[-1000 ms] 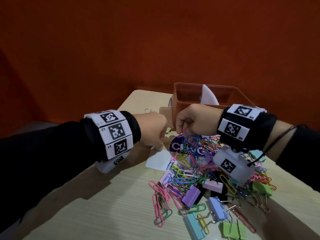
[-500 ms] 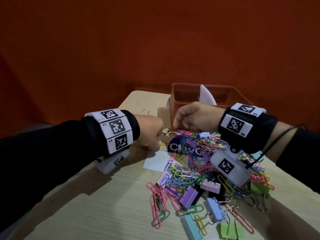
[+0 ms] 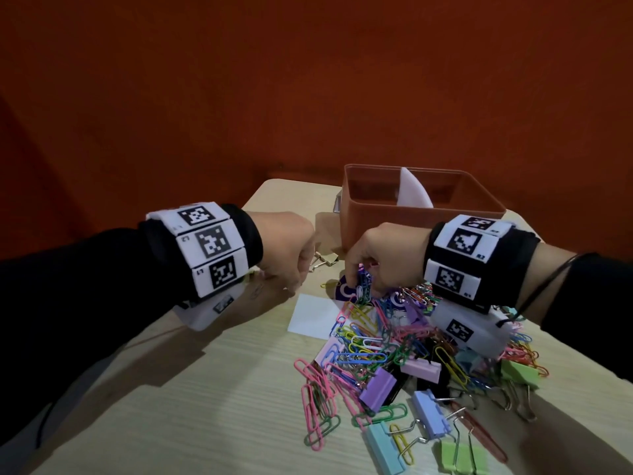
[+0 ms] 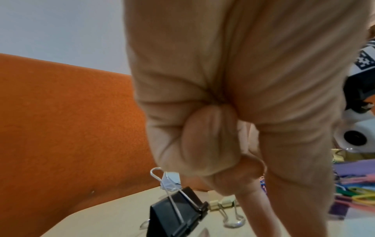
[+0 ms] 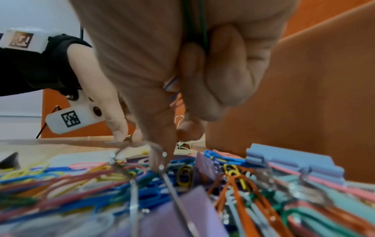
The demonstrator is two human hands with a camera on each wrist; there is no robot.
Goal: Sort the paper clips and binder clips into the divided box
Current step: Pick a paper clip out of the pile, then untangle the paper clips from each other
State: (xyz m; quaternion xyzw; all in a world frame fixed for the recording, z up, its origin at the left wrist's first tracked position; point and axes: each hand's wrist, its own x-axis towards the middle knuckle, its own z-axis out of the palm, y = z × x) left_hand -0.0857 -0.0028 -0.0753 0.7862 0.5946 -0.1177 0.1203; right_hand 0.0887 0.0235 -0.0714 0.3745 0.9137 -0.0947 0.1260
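A mixed pile of coloured paper clips and pastel binder clips (image 3: 394,354) lies on the wooden table in front of the orange divided box (image 3: 394,228), which has a white divider (image 3: 412,195). My right hand (image 3: 359,274) is at the pile's far edge, just before the box, pinching a bunch of mostly blue paper clips (image 3: 363,286). In the right wrist view clip wires (image 5: 194,20) run between its curled fingers (image 5: 223,72). My left hand (image 3: 301,272) hovers left of the pile as a fist (image 4: 202,144). I see nothing in it.
Small beige binder clips (image 3: 325,260) lie between my hands, left of the box. A black binder clip (image 4: 176,211) sits on the table under my left hand. A white card (image 3: 310,317) lies at the pile's left edge. The table's left half is bare wood (image 3: 205,406).
My right hand rose from the pile toward the box front, then came back down and now pinches a bunch of blue paper clips. My left fist has barely moved.
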